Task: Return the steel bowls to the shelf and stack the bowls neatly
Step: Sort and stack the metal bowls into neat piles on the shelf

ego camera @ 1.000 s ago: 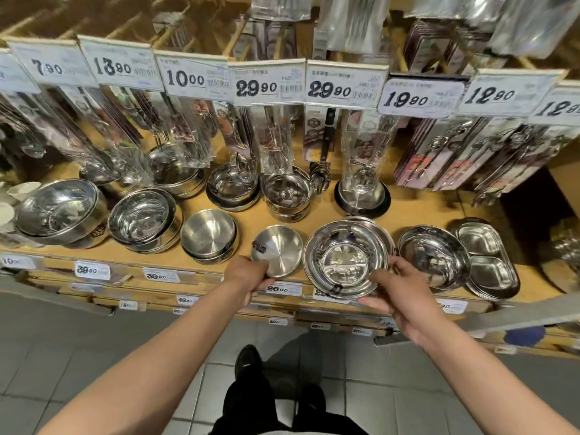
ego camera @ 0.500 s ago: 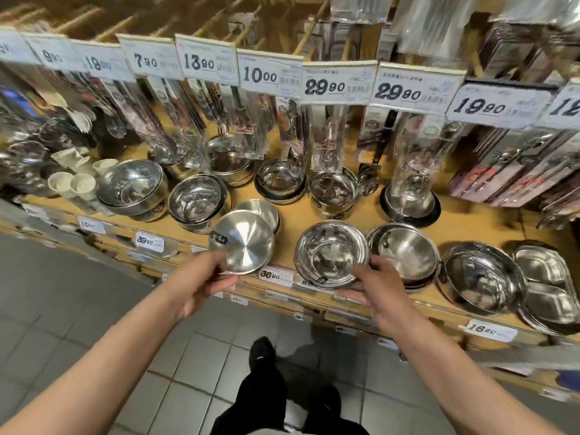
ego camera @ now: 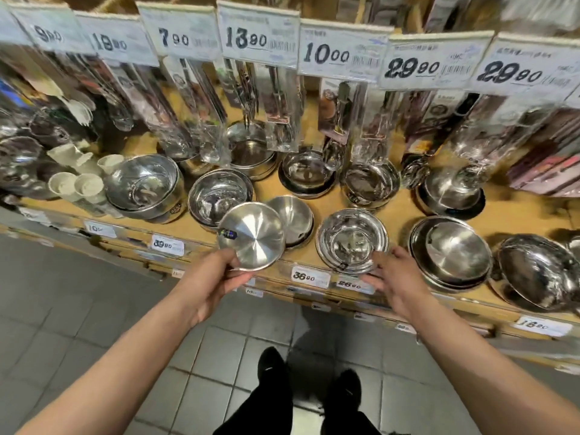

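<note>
- Gripping a small brushed steel bowl (ego camera: 251, 235) by its near rim, our left hand (ego camera: 213, 277) pinches it between thumb and curled fingers, tilted so its hollow faces us, a dark sticker on its left side.
- We hold this bowl in the air at the front edge of the wooden shelf (ego camera: 398, 215), partly covering a matching brushed bowl (ego camera: 293, 218) that sits on the shelf just behind it.
- Our right hand (ego camera: 397, 279) reaches to the near rim of a shiny stacked bowl (ego camera: 351, 240); the fingertips touch or nearly touch the rim, fingers spread and mostly straight, not wrapped around it.
- To the right of that stack we see a wider bowl stack (ego camera: 452, 252), and then a large tilted bowl (ego camera: 536, 271) near the frame edge.
- To the left of the held bowl stand a polished bowl (ego camera: 219, 196) and a bigger deep bowl (ego camera: 144, 186).
- Above hang packaged utensils under price tags (ego camera: 260, 36), with smaller price labels (ego camera: 309, 276) along the shelf front.
</note>
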{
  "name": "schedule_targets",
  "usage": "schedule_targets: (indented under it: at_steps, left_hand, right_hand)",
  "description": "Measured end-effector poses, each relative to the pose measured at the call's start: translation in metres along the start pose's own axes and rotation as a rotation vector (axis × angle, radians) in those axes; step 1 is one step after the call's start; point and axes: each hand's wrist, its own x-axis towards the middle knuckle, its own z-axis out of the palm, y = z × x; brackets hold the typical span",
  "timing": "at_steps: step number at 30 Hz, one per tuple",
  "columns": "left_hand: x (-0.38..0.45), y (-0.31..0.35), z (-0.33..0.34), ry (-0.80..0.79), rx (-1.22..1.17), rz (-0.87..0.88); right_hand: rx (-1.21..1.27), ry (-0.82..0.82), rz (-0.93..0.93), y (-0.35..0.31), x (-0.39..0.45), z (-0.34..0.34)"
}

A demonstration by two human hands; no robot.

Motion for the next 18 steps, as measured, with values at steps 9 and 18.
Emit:
schedule_targets:
  at_steps: [9,18]
  left_hand:
    - [0.02,0.019,0.008,-0.14,0.08,-0.022]
    - [0.027,0.019,0.031,-0.19,0.173,-0.056]
  right_hand:
    - [-0.086,0.208,-0.163,0.01,0.005,0.007]
    - [-0.201,0.373,-0.311,0.019,-0.016,0.001]
